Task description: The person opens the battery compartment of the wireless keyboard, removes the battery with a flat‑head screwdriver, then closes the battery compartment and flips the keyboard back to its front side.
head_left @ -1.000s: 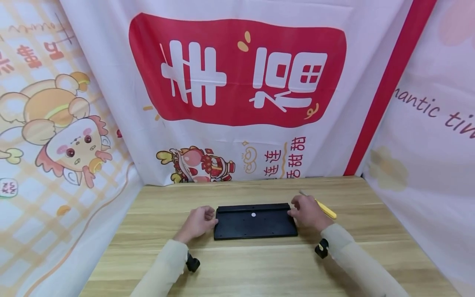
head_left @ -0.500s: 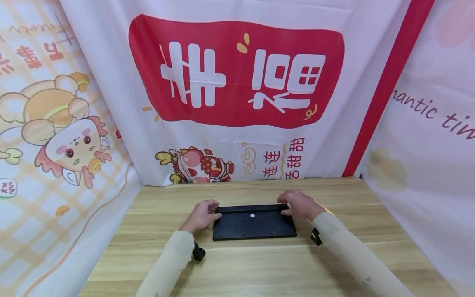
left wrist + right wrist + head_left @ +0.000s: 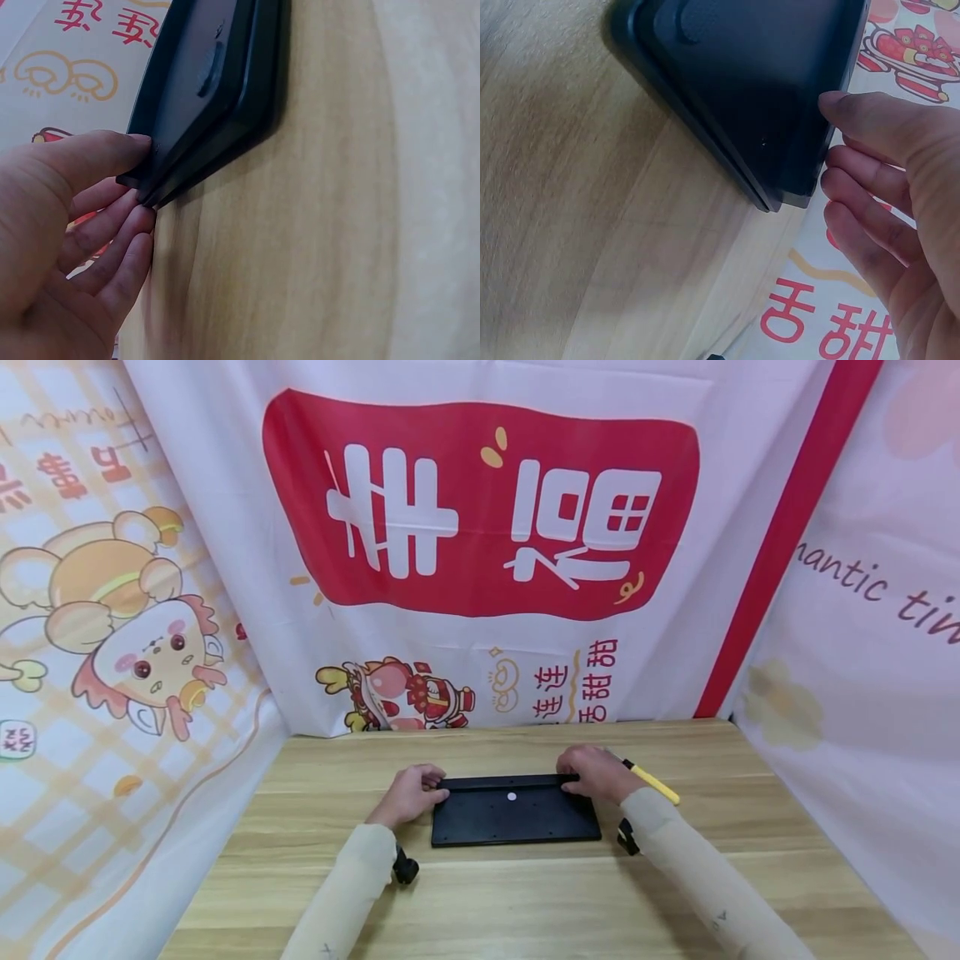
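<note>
A black keyboard lies underside up on the wooden table, its raised ridge along the far side and a small white dot near the middle. At its far left corner my left hand pinches the edge, thumb on top and fingers behind. My right hand grips the far right corner in the same way. Close up in the left wrist view, the keyboard's side shows two stacked layers and a rubber foot. In the right wrist view, the thumb rests on the ridge while the other fingertips sit along the outer edge.
Just right of my right hand lies a slim tool with a yellow handle, its grey end partly hidden by the hand. Printed cloth hangs behind the table and on both sides.
Both hands have shifted from the keyboard's short sides to its far corners, the right one inward and leftward. More of the yellow handle shows than half a second ago. The keyboard has hardly moved.
</note>
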The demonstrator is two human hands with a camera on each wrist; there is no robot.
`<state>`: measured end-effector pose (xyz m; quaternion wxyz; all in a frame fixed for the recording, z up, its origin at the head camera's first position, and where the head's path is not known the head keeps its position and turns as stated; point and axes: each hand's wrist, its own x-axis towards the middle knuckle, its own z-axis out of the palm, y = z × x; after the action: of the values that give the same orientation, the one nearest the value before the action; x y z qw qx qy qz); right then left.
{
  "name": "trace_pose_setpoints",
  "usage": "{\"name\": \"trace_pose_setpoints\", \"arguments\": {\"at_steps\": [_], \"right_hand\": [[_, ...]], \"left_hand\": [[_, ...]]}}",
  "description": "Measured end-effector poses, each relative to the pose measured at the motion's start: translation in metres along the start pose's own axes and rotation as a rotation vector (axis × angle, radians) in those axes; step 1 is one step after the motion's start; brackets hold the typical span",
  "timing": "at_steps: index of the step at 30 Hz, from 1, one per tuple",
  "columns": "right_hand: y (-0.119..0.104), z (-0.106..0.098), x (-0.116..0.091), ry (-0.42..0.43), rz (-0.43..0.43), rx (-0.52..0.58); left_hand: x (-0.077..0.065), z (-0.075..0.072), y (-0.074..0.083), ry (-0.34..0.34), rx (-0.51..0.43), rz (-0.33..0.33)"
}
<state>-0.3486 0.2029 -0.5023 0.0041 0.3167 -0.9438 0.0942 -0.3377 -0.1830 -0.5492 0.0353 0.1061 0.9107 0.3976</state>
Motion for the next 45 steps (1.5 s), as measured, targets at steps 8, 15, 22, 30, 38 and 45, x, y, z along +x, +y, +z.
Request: {"name": "trace_pose_setpoints", "arguments": {"at_steps": [8,15,22,30,38,45], "right_hand": [[-0.002,0.000,0.003,0.001,-0.039,-0.025],[-0.007,-0.005,0.014,-0.107,0.030,-0.019],[-0.008,-0.016,0.029,-0.238,0.122,0.001],[-0.004,-0.031,0.043,-0.347,0.189,0.106],[0.011,-0.032,0.054,-0.441,0.286,0.219],[0.014,-0.026,0.055,-0.460,0.288,0.291]], "left_hand": [[-0.002,0.000,-0.001,0.014,-0.008,-0.022],[-0.003,0.000,-0.003,0.008,-0.007,-0.023],[-0.002,-0.001,0.001,0.000,-0.007,-0.004],[0.000,-0.003,0.006,-0.006,0.010,-0.028],[0.004,-0.002,0.007,-0.010,0.009,-0.037],[-0.002,-0.001,0.005,-0.013,-0.009,-0.048]]}}
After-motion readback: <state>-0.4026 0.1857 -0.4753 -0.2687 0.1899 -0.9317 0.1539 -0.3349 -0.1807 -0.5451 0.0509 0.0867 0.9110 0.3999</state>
